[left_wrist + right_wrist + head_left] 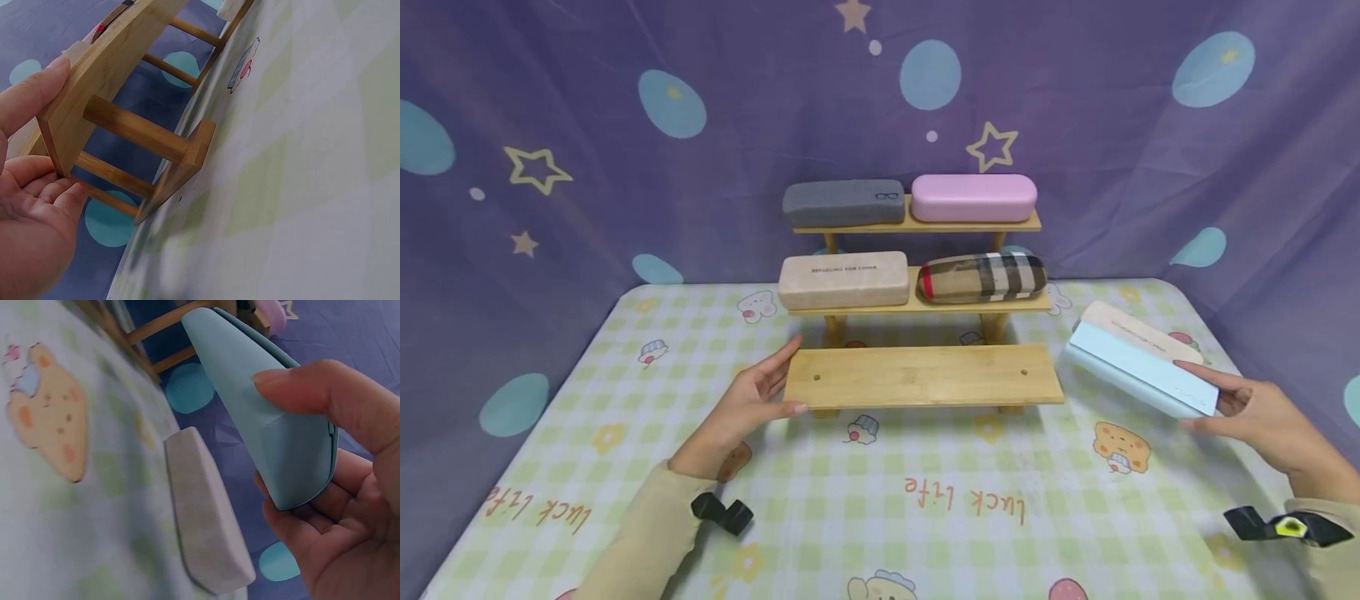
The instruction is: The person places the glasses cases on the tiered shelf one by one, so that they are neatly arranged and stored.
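Note:
My right hand (1262,417) holds a light blue glasses case (1142,367) by its right end, thumb on the near side and fingers on the far side. In the right wrist view, the blue case (250,394) is raised off the cloth. Partly hidden behind it lies a cream glasses case (1138,329) on the table. My left hand (756,400) grips the left end of the lowest board of a three-tier wooden stand (925,377), thumb at its front edge, fingers at the back. That board bears nothing.
On the stand's top tier sit a grey glasses case (842,204) and a pink one (973,198). The middle tier bears a beige lettered case (842,281) and a plaid case (981,277). A checked cloth (820,533) covers the table; a purple curtain (737,50) hangs behind.

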A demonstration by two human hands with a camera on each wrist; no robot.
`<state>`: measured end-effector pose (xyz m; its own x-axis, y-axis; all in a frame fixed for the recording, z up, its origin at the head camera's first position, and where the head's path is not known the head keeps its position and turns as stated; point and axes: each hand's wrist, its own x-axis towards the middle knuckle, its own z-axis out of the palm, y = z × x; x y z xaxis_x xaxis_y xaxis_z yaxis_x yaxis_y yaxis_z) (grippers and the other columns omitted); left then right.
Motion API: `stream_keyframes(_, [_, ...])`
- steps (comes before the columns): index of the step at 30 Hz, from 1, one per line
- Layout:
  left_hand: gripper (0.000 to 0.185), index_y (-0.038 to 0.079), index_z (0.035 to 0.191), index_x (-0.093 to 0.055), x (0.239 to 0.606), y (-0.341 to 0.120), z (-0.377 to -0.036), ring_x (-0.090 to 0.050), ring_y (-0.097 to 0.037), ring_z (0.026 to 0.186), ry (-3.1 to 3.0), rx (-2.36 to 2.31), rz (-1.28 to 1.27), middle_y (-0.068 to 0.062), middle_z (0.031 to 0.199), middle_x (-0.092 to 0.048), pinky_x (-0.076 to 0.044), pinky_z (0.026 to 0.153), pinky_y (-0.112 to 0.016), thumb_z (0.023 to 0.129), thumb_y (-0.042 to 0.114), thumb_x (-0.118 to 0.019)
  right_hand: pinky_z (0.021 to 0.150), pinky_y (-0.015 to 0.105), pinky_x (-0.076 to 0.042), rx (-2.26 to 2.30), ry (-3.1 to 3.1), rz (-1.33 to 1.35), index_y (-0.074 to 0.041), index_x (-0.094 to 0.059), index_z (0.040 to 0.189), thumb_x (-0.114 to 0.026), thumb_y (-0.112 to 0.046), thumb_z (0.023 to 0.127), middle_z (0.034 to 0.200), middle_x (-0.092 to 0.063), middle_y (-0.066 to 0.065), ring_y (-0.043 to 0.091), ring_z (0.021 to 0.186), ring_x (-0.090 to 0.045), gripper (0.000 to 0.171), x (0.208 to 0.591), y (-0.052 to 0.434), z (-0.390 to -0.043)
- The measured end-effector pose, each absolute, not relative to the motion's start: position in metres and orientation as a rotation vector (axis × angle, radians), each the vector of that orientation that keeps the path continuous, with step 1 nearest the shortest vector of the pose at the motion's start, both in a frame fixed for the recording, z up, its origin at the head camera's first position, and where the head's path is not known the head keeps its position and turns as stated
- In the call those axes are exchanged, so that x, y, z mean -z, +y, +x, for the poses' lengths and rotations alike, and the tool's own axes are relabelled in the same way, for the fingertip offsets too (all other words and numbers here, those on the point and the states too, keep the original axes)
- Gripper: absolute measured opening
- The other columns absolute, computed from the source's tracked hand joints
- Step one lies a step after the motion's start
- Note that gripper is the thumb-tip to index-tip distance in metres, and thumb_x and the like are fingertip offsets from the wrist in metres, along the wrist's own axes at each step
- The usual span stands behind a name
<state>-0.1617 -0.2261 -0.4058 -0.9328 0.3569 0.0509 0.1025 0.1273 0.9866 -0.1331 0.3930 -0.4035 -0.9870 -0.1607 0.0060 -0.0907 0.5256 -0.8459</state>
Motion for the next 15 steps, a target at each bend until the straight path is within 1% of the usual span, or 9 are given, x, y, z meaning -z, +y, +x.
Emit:
stream_keyframes(3, [0.091, 0.004, 0.149, -0.023, 0.406, -0.225, -0.162, -0.019, -0.025, 0.141, 2.203, -1.895, 0.465, -0.012, 0.156, -0.018, -0.028, 0.103, -0.011, 0.075, -0.002, -0.075, 0.066, 0.012, -0.048, 1.447, 2.701, -0.179, -0.017, -0.044, 0.143, -0.075, 0.002, 0.076, 0.108, -0.051, -0.034, -0.011, 0.089, -0.057, 0.076, 0.394, 0.397, -0.134])
stream_keyframes(5, [0.091, 0.004, 0.149, -0.023, 0.405, -0.224, -0.162, -0.019, -0.025, 0.142, 2.204, -1.895, 0.469, -0.012, 0.156, -0.017, -0.028, 0.103, -0.011, 0.075, -0.002, -0.075, 0.066, 0.011, -0.048, 1.436, 2.701, -0.204, -0.017, -0.043, 0.143, -0.075, 0.004, 0.075, 0.11, -0.05, -0.034, -0.011, 0.089, -0.056, 0.077, 0.388, 0.399, -0.135])
stream_keyframes(6, [0.091, 0.004, 0.149, -0.023, 0.405, -0.224, -0.162, -0.018, -0.025, 0.142, 2.205, -1.893, 0.47, -0.011, 0.156, -0.017, -0.028, 0.103, -0.011, 0.075, -0.002, -0.075, 0.063, 0.013, -0.048, 1.418, 2.709, -0.224, -0.017, -0.043, 0.143, -0.075, 0.004, 0.075, 0.109, -0.05, -0.034, -0.011, 0.088, -0.056, 0.078, 0.385, 0.398, -0.135])
stream_keyframes(9, [0.091, 0.004, 0.149, -0.023, 0.406, -0.224, -0.162, -0.018, -0.025, 0.142, 2.199, -1.901, 0.474, -0.01, 0.156, -0.017, -0.028, 0.103, -0.01, 0.075, -0.002, -0.075, 0.047, 0.019, -0.044, 1.385, 2.714, -0.307, -0.015, -0.042, 0.143, -0.075, 0.005, 0.073, 0.118, -0.051, -0.032, -0.007, 0.071, -0.054, 0.08, 0.374, 0.392, -0.137])
stream_keyframes(10, [0.091, 0.004, 0.149, -0.023, 0.406, -0.225, -0.162, -0.017, -0.024, 0.142, 2.195, -1.905, 0.478, -0.01, 0.156, -0.017, -0.027, 0.103, -0.011, 0.075, -0.003, -0.075, 0.043, 0.023, -0.041, 1.355, 2.724, -0.32, -0.016, -0.042, 0.143, -0.076, 0.004, 0.073, 0.11, -0.055, -0.03, -0.004, 0.065, -0.051, 0.081, 0.369, 0.388, -0.138])
stream_keyframes(12, [0.091, 0.004, 0.149, -0.023, 0.407, -0.225, -0.162, -0.017, -0.024, 0.142, 2.193, -1.908, 0.48, -0.011, 0.156, -0.016, -0.027, 0.104, -0.01, 0.075, -0.002, -0.075, 0.043, 0.024, -0.04, 1.335, 2.719, -0.342, -0.015, -0.042, 0.143, -0.076, 0.004, 0.073, 0.117, -0.053, -0.031, -0.003, 0.067, -0.053, 0.081, 0.362, 0.379, -0.14])
stream_keyframes(13, [0.091, 0.004, 0.149, -0.023, 0.407, -0.226, -0.162, -0.017, -0.024, 0.142, 2.193, -1.91, 0.482, -0.011, 0.156, -0.016, -0.027, 0.104, -0.01, 0.075, -0.003, -0.075, 0.041, 0.024, -0.039, 1.336, 2.698, -0.358, -0.015, -0.042, 0.144, -0.075, 0.004, 0.073, 0.118, -0.053, -0.031, -0.004, 0.069, -0.054, 0.08, 0.358, 0.374, -0.142])
stream_keyframes(14, [0.091, 0.004, 0.149, -0.024, 0.407, -0.226, -0.162, -0.017, -0.025, 0.142, 2.196, -1.909, 0.485, -0.012, 0.156, -0.016, -0.027, 0.103, -0.01, 0.075, -0.003, -0.075, 0.045, 0.02, -0.043, 1.335, 2.687, -0.396, -0.014, -0.042, 0.143, -0.075, 0.005, 0.073, 0.118, -0.053, -0.028, -0.006, 0.075, -0.055, 0.08, 0.356, 0.369, -0.144])
stream_keyframes(15, [0.09, 0.003, 0.149, -0.024, 0.408, -0.226, -0.162, -0.017, -0.025, 0.142, 2.197, -1.909, 0.489, -0.013, 0.156, -0.016, -0.027, 0.103, -0.01, 0.075, -0.003, -0.075, 0.052, 0.018, -0.047, 1.356, 2.665, -0.431, -0.011, -0.043, 0.143, -0.074, 0.007, 0.073, 0.118, -0.054, -0.025, -0.005, 0.082, -0.057, 0.079, 0.354, 0.364, -0.146])
